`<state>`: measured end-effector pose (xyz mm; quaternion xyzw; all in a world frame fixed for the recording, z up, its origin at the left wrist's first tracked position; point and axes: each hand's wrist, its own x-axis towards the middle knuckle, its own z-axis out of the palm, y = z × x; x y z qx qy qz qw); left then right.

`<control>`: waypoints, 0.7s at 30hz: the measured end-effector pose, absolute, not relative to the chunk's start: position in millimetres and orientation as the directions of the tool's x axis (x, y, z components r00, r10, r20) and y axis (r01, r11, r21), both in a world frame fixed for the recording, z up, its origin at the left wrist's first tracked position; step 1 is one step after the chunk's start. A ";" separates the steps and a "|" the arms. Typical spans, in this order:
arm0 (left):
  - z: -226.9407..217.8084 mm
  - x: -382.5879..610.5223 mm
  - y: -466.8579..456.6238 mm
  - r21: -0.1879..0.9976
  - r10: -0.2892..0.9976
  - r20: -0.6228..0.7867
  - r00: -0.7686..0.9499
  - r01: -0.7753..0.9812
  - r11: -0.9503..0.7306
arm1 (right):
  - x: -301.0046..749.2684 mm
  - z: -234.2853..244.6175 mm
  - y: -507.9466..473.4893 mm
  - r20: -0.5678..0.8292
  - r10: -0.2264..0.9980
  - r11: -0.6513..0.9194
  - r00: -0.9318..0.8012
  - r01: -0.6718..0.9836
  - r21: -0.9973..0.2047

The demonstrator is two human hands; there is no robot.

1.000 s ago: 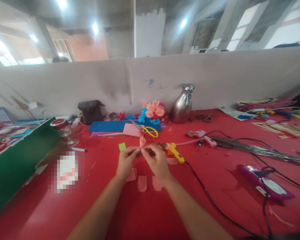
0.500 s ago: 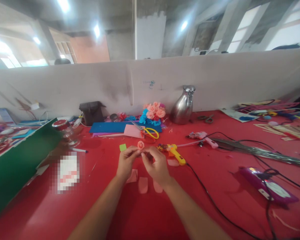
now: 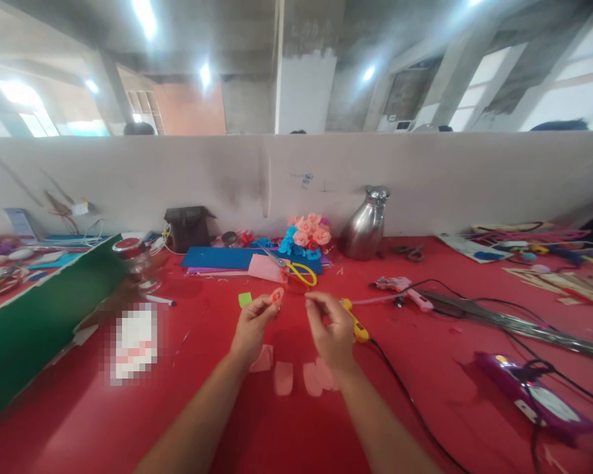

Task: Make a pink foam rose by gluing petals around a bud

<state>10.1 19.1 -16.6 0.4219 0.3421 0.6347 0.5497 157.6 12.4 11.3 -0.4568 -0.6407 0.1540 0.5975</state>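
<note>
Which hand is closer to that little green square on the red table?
The left. The left hand, holding a small pink rose, is close beside the green square; the right hand is farther off, to the right beyond the rose.

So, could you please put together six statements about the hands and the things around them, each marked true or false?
1. The left hand holds a small pink rose. True.
2. The right hand also holds the small pink rose. False: the right hand is apart from it.
3. The yellow glue gun is partly hidden by the right hand. True.
4. The metal jug stands to the left of the flower bunch. False: the metal jug stands to its right.
5. The scissors lie beyond the hands. True.
6. The cut pink pieces lie on the green board. False: they lie on the red tabletop.
</note>
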 end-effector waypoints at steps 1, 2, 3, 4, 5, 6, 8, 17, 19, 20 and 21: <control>-16.7 9.8 19.9 0.902 0.987 0.149 -0.056 -0.402 -0.159 | 167.1 13.6 17.6 0.587 0.794 0.488 0.160 0.409 -0.772; -16.8 9.4 20.8 0.905 0.989 0.133 -0.072 -0.398 -0.151 | 178.9 15.2 23.2 0.528 0.833 0.425 0.163 0.421 -0.801; -17.0 8.9 21.7 0.906 0.990 0.117 -0.084 -0.400 -0.141 | 192.4 15.6 28.6 0.455 0.880 0.348 0.136 0.467 -0.813; -17.2 8.4 22.6 0.904 0.991 0.100 -0.090 -0.408 -0.128 | 207.0 14.8 33.5 0.371 0.924 0.261 0.096 0.551 -0.793; -17.5 7.9 23.3 0.900 0.992 0.086 -0.091 -0.419 -0.116 | 221.7 12.6 37.6 0.287 0.956 0.182 0.060 0.648 -0.740; -17.8 7.4 23.9 0.896 0.993 0.074 -0.087 -0.431 -0.104 | 235.7 9.3 40.6 0.203 0.977 0.093 0.064 0.731 -0.676; -18.2 6.6 24.8 0.886 0.996 0.053 -0.073 -0.456 -0.081 | 258.2 0.6 44.0 0.139 0.984 -0.008 0.108 0.816 -0.578; -18.9 1.6 25.0 0.852 0.997 -0.018 -0.080 -0.523 -0.026 | 262.7 -12.2 49.8 -0.058 0.987 -0.155 0.151 0.777 -0.609; -19.0 0.7 24.7 0.853 0.996 -0.046 -0.074 -0.523 0.000 | 260.2 -10.7 54.0 -0.108 0.980 -0.198 0.168 0.742 -0.640; -19.4 0.4 24.8 0.853 0.995 -0.069 -0.068 -0.522 0.024 | 258.7 -10.0 55.8 -0.134 0.975 -0.220 0.176 0.717 -0.662; -20.1 0.1 25.1 0.850 0.994 -0.096 -0.056 -0.524 0.053 | 256.8 -9.1 57.2 -0.159 0.971 -0.240 0.180 0.686 -0.687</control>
